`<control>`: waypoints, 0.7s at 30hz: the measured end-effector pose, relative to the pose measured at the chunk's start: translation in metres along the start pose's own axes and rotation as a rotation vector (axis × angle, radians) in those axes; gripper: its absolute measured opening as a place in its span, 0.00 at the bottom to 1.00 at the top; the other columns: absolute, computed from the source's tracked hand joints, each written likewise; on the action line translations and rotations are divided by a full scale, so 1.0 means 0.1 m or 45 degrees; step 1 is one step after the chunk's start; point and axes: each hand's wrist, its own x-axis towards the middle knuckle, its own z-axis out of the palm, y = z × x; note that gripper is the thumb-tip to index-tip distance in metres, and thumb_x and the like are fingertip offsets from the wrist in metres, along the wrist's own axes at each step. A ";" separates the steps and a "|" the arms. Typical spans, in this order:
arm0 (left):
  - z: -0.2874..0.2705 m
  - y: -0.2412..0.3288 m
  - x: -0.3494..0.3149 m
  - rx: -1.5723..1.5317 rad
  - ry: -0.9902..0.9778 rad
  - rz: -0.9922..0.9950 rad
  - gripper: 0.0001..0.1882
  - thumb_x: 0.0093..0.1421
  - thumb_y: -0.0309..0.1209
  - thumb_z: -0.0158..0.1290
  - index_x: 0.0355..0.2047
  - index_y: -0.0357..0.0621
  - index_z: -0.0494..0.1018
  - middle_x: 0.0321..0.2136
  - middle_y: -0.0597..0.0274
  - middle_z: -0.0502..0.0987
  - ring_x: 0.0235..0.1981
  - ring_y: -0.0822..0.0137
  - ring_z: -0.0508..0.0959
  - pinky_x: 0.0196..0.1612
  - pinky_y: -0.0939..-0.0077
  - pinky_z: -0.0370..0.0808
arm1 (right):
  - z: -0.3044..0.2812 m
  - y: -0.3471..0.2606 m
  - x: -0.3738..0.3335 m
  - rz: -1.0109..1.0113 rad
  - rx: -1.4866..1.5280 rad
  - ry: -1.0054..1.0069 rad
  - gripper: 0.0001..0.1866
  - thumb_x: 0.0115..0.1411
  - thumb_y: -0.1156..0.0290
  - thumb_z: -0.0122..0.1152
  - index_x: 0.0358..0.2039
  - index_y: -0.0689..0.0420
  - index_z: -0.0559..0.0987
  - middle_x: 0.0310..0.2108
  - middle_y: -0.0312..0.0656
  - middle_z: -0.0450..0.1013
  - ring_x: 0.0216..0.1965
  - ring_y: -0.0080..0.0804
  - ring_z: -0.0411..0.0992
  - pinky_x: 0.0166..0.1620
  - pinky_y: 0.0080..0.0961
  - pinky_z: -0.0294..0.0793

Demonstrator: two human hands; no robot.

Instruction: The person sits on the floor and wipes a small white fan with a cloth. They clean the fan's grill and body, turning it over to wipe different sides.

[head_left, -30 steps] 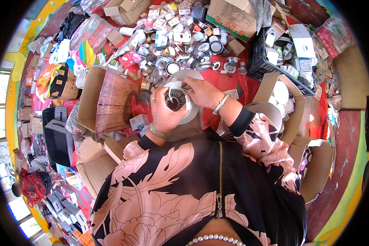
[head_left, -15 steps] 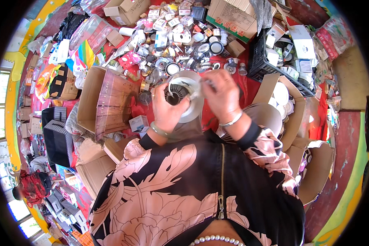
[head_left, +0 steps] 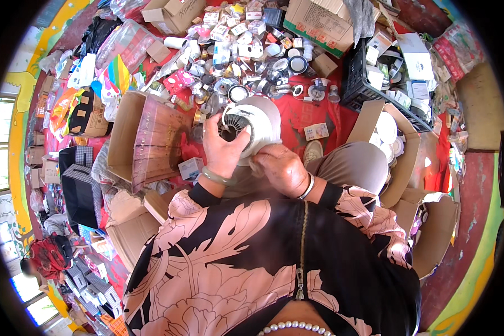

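My left hand (head_left: 223,151) is wrapped round a white round light fitting (head_left: 266,123) with a ring of dark fins around a black hollow. The thumb and fingers clasp its finned end, which faces up. Close to the fitting's lower right edge is my right hand (head_left: 283,171), its fingers curled and pressed together. What those fingers pinch is hidden behind the hand. Both hands are in front of my body, above my lap.
Loose lamp parts and small boxes (head_left: 246,50) heap up ahead on red sheeting. A tall open carton (head_left: 120,134) stands left, a carton of white round parts (head_left: 400,162) right. Beyond it is a black crate (head_left: 358,78). At far left, a person in red (head_left: 47,257).
My right hand has come down from the upper right of the light fitting to its lower right edge. The fitting has tilted in my left hand, showing more of its white side.
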 end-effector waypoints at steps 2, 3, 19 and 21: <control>0.01 -0.01 0.00 0.012 0.000 0.019 0.31 0.41 0.35 0.64 0.43 0.35 0.66 0.39 0.50 0.70 0.42 0.57 0.71 0.46 0.66 0.68 | -0.04 -0.01 0.06 0.058 -0.205 0.090 0.09 0.44 0.82 0.56 0.28 0.58 0.75 0.26 0.43 0.72 0.31 0.42 0.71 0.35 0.32 0.71; 0.01 -0.02 0.01 0.018 0.004 0.030 0.31 0.41 0.35 0.64 0.43 0.35 0.66 0.39 0.50 0.70 0.41 0.56 0.71 0.46 0.66 0.68 | -0.02 0.06 0.07 0.082 -0.208 0.144 0.09 0.43 0.82 0.56 0.28 0.58 0.75 0.26 0.43 0.72 0.31 0.43 0.71 0.35 0.33 0.71; 0.05 0.03 -0.03 0.094 -0.047 0.236 0.31 0.39 0.32 0.64 0.42 0.36 0.64 0.38 0.48 0.68 0.41 0.51 0.69 0.45 0.61 0.67 | -0.05 0.78 0.75 0.431 0.070 -0.140 0.11 0.46 0.80 0.53 0.30 0.54 0.79 0.25 0.45 0.74 0.31 0.43 0.73 0.37 0.36 0.73; 0.04 0.03 -0.03 0.091 -0.043 0.239 0.31 0.39 0.33 0.64 0.42 0.35 0.64 0.37 0.48 0.68 0.40 0.51 0.69 0.45 0.61 0.67 | -0.11 0.60 0.53 0.368 0.001 0.035 0.11 0.44 0.82 0.53 0.30 0.57 0.77 0.25 0.45 0.73 0.30 0.44 0.73 0.36 0.34 0.73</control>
